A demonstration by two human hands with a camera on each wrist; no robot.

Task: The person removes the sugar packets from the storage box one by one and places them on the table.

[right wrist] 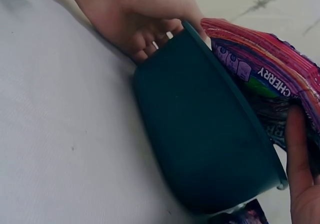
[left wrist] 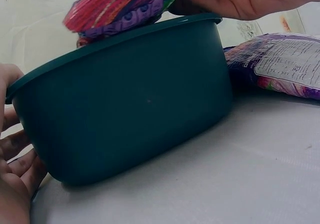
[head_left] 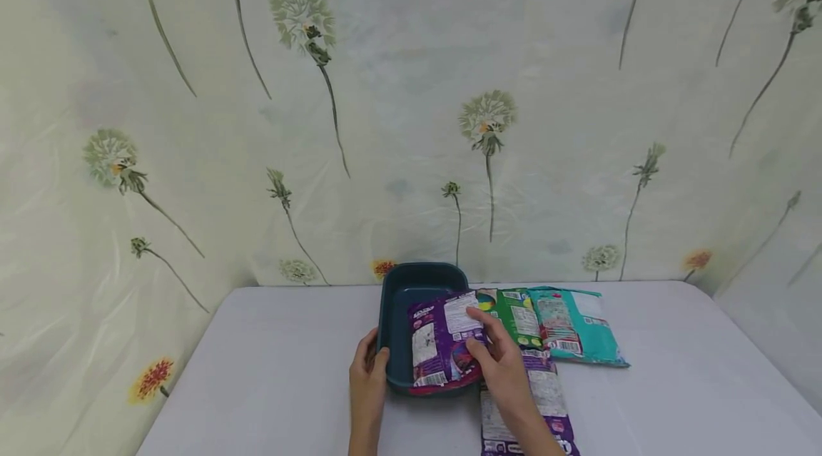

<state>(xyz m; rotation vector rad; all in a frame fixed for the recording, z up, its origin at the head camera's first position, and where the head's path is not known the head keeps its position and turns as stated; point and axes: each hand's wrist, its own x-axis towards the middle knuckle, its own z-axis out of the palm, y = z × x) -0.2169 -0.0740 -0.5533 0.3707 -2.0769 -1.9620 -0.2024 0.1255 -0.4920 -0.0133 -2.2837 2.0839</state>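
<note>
A dark teal plastic tub [head_left: 399,302] stands on the white table near its back edge. At the tub's left side my left hand [head_left: 368,379] grips the rim, thumb on top and fingers against the outer wall [left wrist: 130,103]. My right hand [head_left: 507,374] holds a purple candy bag [head_left: 432,342] by its right side, over the tub's opening. The bag's pink-striped underside [left wrist: 120,8] shows in the left wrist view, above the rim. In the right wrist view the word "CHERRY" reads on the bag [right wrist: 280,58]. Part of the tub's inside is hidden beneath it.
Right of the tub lie a green bag [head_left: 521,317] and a turquoise bag [head_left: 594,335], side by side. Another purple bag [head_left: 549,399] lies nearer, partly under my right forearm. A dandelion-patterned sheet [head_left: 398,120] hangs behind the table [head_left: 270,370].
</note>
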